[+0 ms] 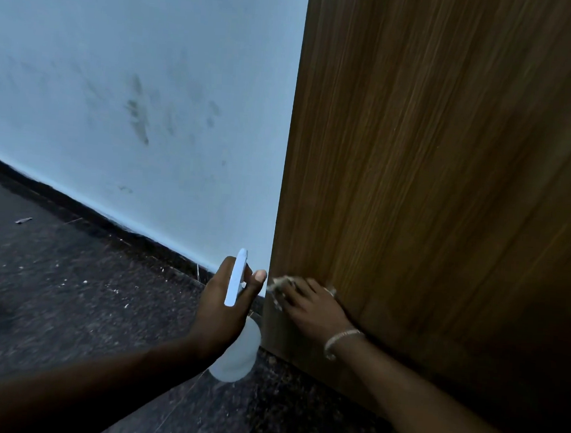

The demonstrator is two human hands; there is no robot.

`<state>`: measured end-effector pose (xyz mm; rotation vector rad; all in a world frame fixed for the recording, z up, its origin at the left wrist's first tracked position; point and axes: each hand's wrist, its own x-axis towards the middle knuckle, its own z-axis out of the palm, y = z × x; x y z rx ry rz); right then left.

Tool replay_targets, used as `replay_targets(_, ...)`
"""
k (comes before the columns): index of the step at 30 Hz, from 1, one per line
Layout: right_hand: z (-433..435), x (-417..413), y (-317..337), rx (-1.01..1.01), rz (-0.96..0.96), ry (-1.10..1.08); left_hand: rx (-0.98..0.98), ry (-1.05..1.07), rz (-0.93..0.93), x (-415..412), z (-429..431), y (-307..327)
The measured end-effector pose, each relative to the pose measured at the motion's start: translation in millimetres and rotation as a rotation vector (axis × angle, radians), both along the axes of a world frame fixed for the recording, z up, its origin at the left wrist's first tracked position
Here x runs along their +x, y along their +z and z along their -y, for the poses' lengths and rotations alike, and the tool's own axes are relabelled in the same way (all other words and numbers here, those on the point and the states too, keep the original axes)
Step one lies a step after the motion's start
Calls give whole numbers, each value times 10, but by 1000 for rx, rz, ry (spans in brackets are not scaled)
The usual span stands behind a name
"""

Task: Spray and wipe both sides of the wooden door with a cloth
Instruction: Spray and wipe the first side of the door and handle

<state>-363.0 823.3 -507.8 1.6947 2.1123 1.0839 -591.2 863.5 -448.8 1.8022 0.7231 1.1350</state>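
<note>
The wooden door (432,176) fills the right half of the view, its brown grain running top to bottom. My right hand (311,304) presses a small pale cloth (281,285) flat against the door's lower left edge, fingers stretched over it, so most of the cloth is hidden. My left hand (223,306) grips a white spray bottle (234,351) just left of the door edge. Its trigger head points upward and its round body hangs below my palm.
A pale blue wall (134,87) with dark smudges stands to the left of the door. Dark speckled floor (53,284) with light crumbs and a small scrap (23,220) lies below. A black skirting strip runs along the wall's foot.
</note>
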Motion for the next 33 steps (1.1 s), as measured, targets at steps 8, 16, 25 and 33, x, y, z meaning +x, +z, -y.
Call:
replay_targets(8,387,220,676,672,-215,-181,-32,-68,-44,-89,66,-152)
replay_targets(16,427,229,-729,-93,-20,0,-15,-181,-96,-147,-33,-251)
replay_targets(25,386,79,139,526,-252,-173,-25,-250,-233,-252,-165,-558)
replay_targets(33,278,10,-643,-105,-131,29,24,-357,-241,-49,18,-548)
